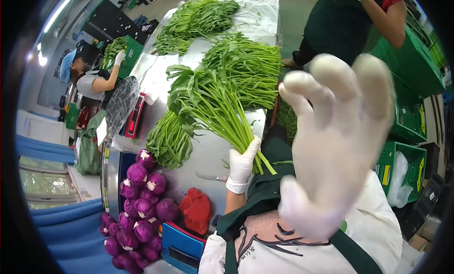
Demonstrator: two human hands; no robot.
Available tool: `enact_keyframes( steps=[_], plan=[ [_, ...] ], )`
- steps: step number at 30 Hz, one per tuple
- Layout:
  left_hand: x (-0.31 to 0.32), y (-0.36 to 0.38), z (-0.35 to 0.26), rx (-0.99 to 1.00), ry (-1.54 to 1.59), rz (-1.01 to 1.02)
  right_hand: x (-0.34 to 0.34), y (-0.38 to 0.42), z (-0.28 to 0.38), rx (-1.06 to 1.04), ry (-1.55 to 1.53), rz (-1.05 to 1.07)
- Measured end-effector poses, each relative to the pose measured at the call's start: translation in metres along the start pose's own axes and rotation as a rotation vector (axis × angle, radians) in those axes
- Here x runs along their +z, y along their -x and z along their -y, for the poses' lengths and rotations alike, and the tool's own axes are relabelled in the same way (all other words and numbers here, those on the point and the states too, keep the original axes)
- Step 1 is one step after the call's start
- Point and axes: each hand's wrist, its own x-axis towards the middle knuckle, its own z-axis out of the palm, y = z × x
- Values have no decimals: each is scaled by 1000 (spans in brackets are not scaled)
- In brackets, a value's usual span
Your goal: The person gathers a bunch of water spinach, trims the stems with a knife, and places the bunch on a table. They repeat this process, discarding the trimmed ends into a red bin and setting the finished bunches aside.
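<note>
My left hand [242, 166], in a white glove, is closed round the lower stems of a bunch of leafy greens [215, 106]. The bunch lies slanted over the metal table, its leaves toward the upper left. Raised close to the camera is my right hand [338, 132], also gloved, with its fingers apart and slightly curled and nothing in it. Behind the held bunch lies a large pile of the same greens [257, 61]. A smaller heap [169, 139] is to its left. Near my left hand a knife [211, 177] rests on the table.
Purple cabbages [144, 207] are heaped at the lower left, beside a red cloth [195, 210] and a blue device [182, 248]. A red scale [135, 115] stands at the table's left edge. Green crates [406, 172] are at right. One co-worker [92, 80] is at left, another [340, 23] at top right.
</note>
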Motion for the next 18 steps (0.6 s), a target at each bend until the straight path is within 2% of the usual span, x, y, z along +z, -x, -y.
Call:
enact_keyframes(
  steps=[4,7,10,11,12,18],
  plan=[
    [1,-1,-3,28,89,-57,-2,-3,27,58,-203,68],
    [0,1,-9,8,43,-72,2,-5,34,127,-268,140],
    [1,2,-10,68,2,-89,11,-5,31,187,-326,216],
    [-4,-1,-1,-10,39,-90,14,-5,29,197,-341,238],
    [4,1,-8,5,132,-125,17,-5,27,206,-352,259],
    [-1,2,0,-166,-139,-190,25,-5,23,234,-374,320]
  ],
)
